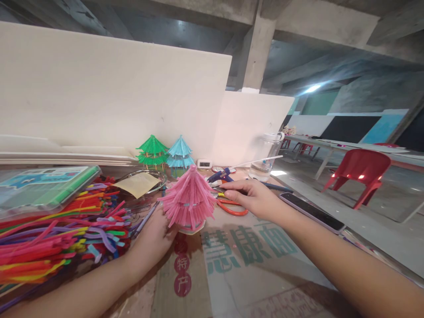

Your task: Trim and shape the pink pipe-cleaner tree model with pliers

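A pink layered tree-shaped craft [190,201] stands upright on a pale base in the middle. My left hand [157,234] is against its left side, with the fingertips hidden behind the pink strips. To the right of the craft, my right hand [253,196] has thumb and fingers drawn together over some tools; what lies between the fingertips is too small to make out. Red-orange scissor handles [233,212] lie under that hand. Just behind its fingertips is a dark blue glue gun [222,175] with a white stick in it.
Green [152,152] and blue tree crafts [179,152] stand behind, near a small clock [204,164]. Colourful fuzzy stems [66,234] and a plastic case [49,190] fill the left. A clear jug [264,154] and a phone [311,212] are at the right.
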`<state>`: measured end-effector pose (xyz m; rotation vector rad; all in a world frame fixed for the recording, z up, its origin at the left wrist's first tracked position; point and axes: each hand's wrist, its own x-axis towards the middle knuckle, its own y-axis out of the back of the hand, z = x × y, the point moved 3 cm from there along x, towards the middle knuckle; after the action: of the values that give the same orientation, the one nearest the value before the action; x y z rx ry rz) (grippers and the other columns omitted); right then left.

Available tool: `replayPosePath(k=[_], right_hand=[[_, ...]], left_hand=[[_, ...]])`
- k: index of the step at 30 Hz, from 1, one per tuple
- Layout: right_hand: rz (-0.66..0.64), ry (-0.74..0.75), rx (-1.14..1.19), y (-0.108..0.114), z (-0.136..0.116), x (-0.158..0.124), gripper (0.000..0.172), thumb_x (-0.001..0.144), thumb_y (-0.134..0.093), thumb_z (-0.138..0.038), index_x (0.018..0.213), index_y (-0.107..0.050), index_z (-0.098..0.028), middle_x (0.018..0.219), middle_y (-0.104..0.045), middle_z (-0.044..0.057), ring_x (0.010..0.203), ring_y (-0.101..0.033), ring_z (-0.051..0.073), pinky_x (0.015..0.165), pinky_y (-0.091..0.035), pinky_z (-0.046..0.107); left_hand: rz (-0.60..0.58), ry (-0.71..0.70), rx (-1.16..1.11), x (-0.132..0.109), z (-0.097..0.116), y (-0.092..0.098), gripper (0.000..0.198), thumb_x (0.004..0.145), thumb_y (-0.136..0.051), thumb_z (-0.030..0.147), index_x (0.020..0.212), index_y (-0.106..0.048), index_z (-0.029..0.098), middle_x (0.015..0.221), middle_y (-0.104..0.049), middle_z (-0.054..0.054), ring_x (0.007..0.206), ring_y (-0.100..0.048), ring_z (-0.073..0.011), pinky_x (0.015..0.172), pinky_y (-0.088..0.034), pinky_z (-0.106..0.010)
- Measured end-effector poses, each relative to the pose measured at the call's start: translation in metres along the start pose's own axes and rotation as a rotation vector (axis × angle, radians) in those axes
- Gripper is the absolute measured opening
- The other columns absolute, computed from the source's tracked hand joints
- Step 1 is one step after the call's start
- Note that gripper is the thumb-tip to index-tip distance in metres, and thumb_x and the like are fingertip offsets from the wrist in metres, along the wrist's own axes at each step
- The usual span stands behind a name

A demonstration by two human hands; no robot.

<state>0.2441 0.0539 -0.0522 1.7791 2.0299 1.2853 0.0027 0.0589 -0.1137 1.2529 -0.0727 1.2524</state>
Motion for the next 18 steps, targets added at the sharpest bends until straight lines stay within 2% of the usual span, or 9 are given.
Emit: replayPosePath(k=[6,10,18], right_hand=[[-0.026,0.036,0.035,-0.0008,-0.0016,-0.0001,0.029,0.088,-0.057,-0.032,0.106,-0.076,-0.022,0.108,-0.076,0.006,0.1,-0.07,0.026,0.09,-0.054,0.042],[-0.005,0.006,-0.005,0.0002,-0.0009,-0.0001,0.031,0.086,-0.058,-0.034,0.108,-0.075,-0.021,0.108,-0.076,0.007,0.098,-0.07,0.027,0.089,-0.054,0.043],[-0.02,0.01,0.002,-0.0011,-0.001,-0.0004,0.033,0.087,-0.056,-0.033,0.109,-0.075,-0.018,0.109,-0.075,0.009,0.1,-0.07,0.028,0.089,-0.054,0.044]], left_hand=[[0.009,-0.003,0.02,-0.0002,0.0007,-0.0003,0.035,0.088,-0.046,0.027,0.118,-0.061,0.02,0.116,-0.068,-0.012,0.109,-0.062,-0.0283,0.096,-0.05,-0.046],[0.012,-0.008,0.027,0.0,0.0012,0.0002,0.037,0.089,-0.045,0.026,0.121,-0.06,0.019,0.118,-0.067,-0.014,0.111,-0.061,-0.0298,0.097,-0.049,-0.047],[0.005,-0.005,0.007,0.0001,0.0014,0.0,0.034,0.088,-0.044,0.025,0.115,-0.063,0.018,0.118,-0.067,-0.015,0.111,-0.061,-0.0304,0.099,-0.048,-0.049]])
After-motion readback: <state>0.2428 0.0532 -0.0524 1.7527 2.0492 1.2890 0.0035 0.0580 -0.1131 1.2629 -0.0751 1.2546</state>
